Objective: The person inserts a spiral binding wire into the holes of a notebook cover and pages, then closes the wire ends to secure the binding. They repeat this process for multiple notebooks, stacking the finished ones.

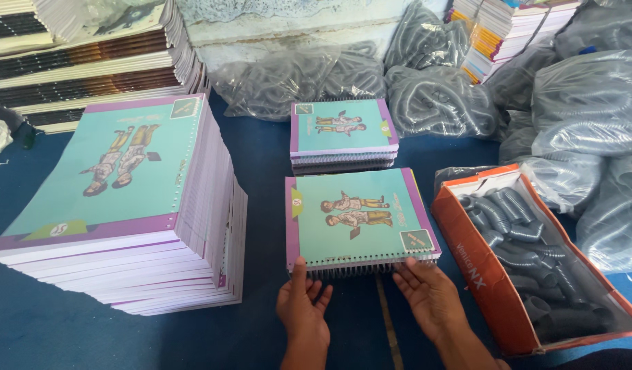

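Seen from above, two bare hands meet the near edge of a teal notebook with a purple border, lying flat on a dark blue work surface. This notebook is the landmark. The left hand lies open with its thumb over the cover's near left corner; the right hand lies open too, fingertips on the grey spiral binding along the near edge. Neither hand is clenched or lifting; both only touch.

Just right of the notebook sits an orange cardboard box part full of grey coils. Left of the notebook stands a tall stack of unbound books with the same cover and punched holes along one edge.

Just beyond the notebook lies a short pile of bound notebooks. It looks as if only a few are bound and far more wait in the tall stack.

Further beyond, clear bags of grey coils crowd the back and right, with more book stacks at far left.
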